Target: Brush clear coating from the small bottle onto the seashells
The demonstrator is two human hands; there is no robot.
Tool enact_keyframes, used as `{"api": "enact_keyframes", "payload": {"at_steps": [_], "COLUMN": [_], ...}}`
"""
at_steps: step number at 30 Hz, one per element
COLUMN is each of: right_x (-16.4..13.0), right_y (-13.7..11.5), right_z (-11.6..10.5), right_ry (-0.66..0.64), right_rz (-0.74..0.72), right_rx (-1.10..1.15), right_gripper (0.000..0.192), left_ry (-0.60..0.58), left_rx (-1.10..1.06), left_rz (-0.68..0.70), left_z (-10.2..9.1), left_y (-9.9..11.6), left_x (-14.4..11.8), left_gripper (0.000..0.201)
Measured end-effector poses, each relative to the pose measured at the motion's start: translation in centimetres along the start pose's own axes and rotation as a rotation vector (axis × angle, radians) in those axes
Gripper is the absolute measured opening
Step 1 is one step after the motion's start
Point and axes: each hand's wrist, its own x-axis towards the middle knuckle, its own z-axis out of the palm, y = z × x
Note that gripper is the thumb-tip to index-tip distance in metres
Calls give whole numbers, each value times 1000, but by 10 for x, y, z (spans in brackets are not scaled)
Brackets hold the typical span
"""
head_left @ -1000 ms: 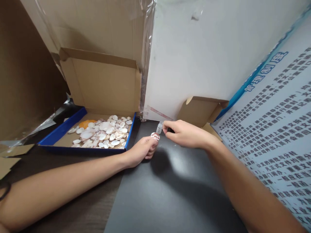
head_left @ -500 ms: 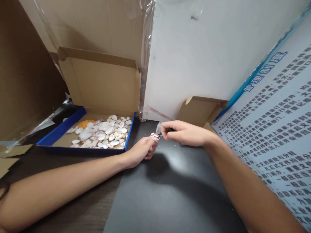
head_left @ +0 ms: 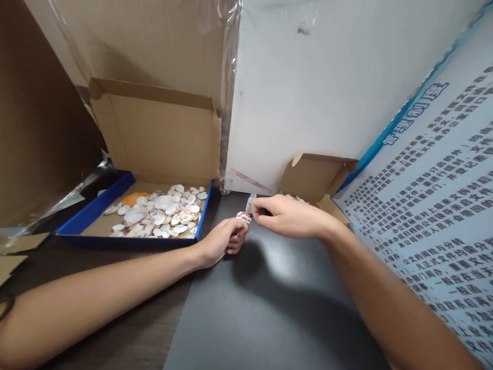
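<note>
My left hand (head_left: 225, 241) pinches a small red-and-white seashell (head_left: 243, 218) between thumb and finger, its patterned face turned up. Just to the right, my right hand (head_left: 287, 216) has its thumb and forefinger pressed together, and whatever they grip is hidden. Right at those fingertips is a small clear-grey bottle (head_left: 250, 203), partly covered by the hand. Shell and right fingertips are slightly apart. On the left stands a blue-edged cardboard box (head_left: 73, 222) with many pale shells (head_left: 165, 205) and an orange one (head_left: 134, 199) in it.
The box's brown lid (head_left: 165, 136) stands raised behind it. A smaller open carton (head_left: 314, 177) with some pale pieces sits behind my right hand. A dark grey mat (head_left: 269, 318) covers the table before me. A white wall panel and a printed poster (head_left: 442, 195) border the back and right.
My right hand has drawn its fingertips away from the shell, toward the bottle. The dark thing that showed in its fingers, with a thin tip at the shell, is hidden now.
</note>
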Motion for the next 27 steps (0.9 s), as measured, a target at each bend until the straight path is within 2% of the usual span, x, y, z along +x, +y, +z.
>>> {"api": "enact_keyframes", "payload": {"at_steps": [3, 8, 13, 18, 23, 27], "right_x": [0, 0, -2, -4, -1, 1], "right_y": [2, -1, 0, 0, 5, 4], "right_z": [-2, -3, -4, -9, -7, -3], "right_ry": [28, -107, 18, -90, 10, -51], "right_rz": [48, -113, 36, -85, 15, -65], "right_rx": [-38, 145, -14, 168, 80, 111], "right_gripper": [12, 11, 12, 10, 11, 13], "left_ry": [9, 24, 29, 48, 63, 82], "left_rx": [11, 13, 20, 13, 15, 0], "left_rz": [-8, 18, -2, 19, 4, 7], "left_z": [0, 0, 1, 1, 2, 2], "left_y": [0, -2, -1, -1, -1, -1], "left_x": [0, 1, 1, 1, 0, 1], "left_gripper": [25, 25, 23, 25, 24, 23]}}
